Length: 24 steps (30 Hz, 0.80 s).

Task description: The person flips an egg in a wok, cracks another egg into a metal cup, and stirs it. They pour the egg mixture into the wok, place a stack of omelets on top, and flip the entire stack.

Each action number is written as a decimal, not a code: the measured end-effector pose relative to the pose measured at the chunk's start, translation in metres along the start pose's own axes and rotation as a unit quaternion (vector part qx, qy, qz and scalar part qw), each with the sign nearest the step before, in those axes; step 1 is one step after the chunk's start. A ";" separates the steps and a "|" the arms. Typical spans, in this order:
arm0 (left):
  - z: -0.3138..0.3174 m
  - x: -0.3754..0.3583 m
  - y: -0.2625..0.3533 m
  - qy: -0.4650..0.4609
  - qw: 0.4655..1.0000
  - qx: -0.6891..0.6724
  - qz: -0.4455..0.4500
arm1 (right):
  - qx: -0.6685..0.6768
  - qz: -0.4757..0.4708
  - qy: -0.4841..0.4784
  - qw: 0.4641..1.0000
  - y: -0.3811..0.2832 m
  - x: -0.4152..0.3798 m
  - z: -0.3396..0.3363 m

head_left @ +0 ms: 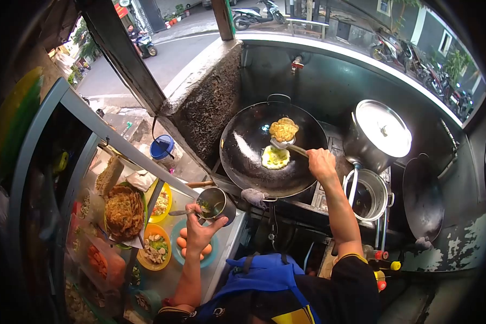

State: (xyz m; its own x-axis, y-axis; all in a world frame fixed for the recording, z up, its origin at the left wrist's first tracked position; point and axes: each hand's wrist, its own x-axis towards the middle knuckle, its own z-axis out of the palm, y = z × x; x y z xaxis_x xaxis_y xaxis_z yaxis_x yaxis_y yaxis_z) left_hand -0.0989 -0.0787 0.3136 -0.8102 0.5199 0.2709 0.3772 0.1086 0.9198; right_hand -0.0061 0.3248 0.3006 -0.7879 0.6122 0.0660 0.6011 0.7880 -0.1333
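Head cam shows the right hand (321,163) closed on a spatula (288,146) whose handle runs up-left into the wok (254,162), blade just under the fried omelette (284,129), while the left hand (200,229) grips what looks like a steel cup (216,203) back over the counter.

Location type: open-air street food stall. A large round black steel wok (272,154) sits on a burner inside a metal-lined cooking bay. A lidded aluminium stockpot (377,134) and a second dark wok (422,197) stand beside it. A glass-fronted display case (92,216) holds coloured plastic bowls of ingredients (155,245) and brown eggs (191,245). The paved road (167,59) with parked motorcycles (256,13) lies directly behind the stall.
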 end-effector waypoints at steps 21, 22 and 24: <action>0.000 -0.052 -0.016 0.054 0.983 0.169 0.051 | 0.214 -0.096 0.108 0.966 -0.024 -0.035 0.010; -0.003 -0.057 -0.014 0.051 0.978 0.189 0.074 | 0.193 -0.112 0.099 0.970 -0.024 -0.046 -0.016; -0.002 -0.074 -0.019 0.047 0.988 0.149 0.014 | 0.172 -0.129 0.072 0.974 -0.011 -0.063 -0.053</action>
State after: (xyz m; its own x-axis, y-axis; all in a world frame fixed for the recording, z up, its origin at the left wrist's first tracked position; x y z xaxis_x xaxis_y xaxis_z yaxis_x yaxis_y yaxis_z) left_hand -0.0470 -0.1213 0.2767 -0.8300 0.4466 0.3340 0.5046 0.3461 0.7910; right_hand 0.0440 0.2813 0.3499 -0.8650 0.4197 0.2752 0.2860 0.8628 -0.4167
